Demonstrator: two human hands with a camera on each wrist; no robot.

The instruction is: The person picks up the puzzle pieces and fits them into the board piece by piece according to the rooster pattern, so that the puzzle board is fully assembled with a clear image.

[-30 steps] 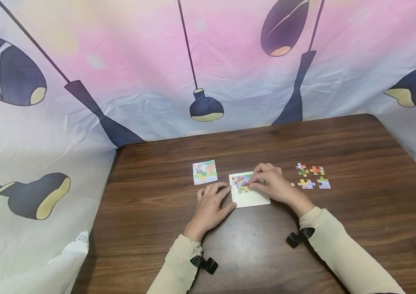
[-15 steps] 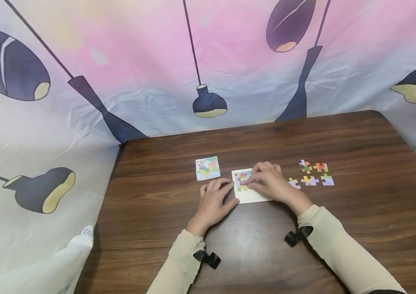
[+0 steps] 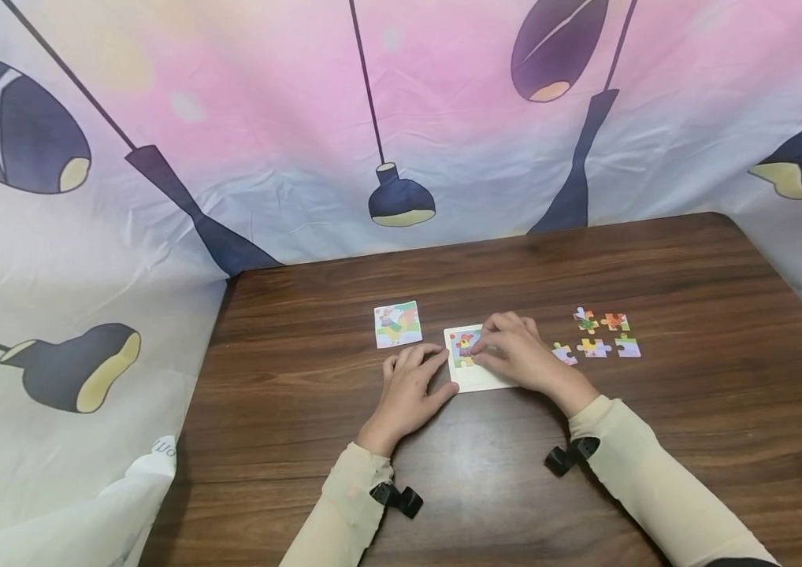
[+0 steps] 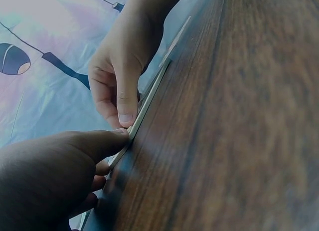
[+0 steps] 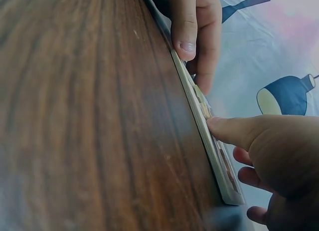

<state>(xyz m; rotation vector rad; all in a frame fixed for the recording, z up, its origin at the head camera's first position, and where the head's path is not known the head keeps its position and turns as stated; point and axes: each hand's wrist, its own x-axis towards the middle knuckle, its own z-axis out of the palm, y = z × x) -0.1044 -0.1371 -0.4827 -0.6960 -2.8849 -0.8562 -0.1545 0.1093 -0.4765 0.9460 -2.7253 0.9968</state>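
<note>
A white puzzle board lies flat in the middle of the table, with joined puzzle pieces showing a colourful bird at its upper left. My left hand holds the board's left side, thumb at the near corner and fingers along the far part of the edge. Above the board, my right hand has thumb and forefinger on a puzzle piece beside the joined ones. That piece sits slightly tilted in the right wrist view. The right fingers hide much of the board's right half.
Several loose puzzle pieces lie right of the board. A square picture card of the bird lies at the back left. The brown wooden table ends at a printed cloth behind and at the left.
The view has shifted slightly. My right fingers have moved a little to the left over the board, and a loose piece beside that hand shows more. My left hand stays on the board's edge.
</note>
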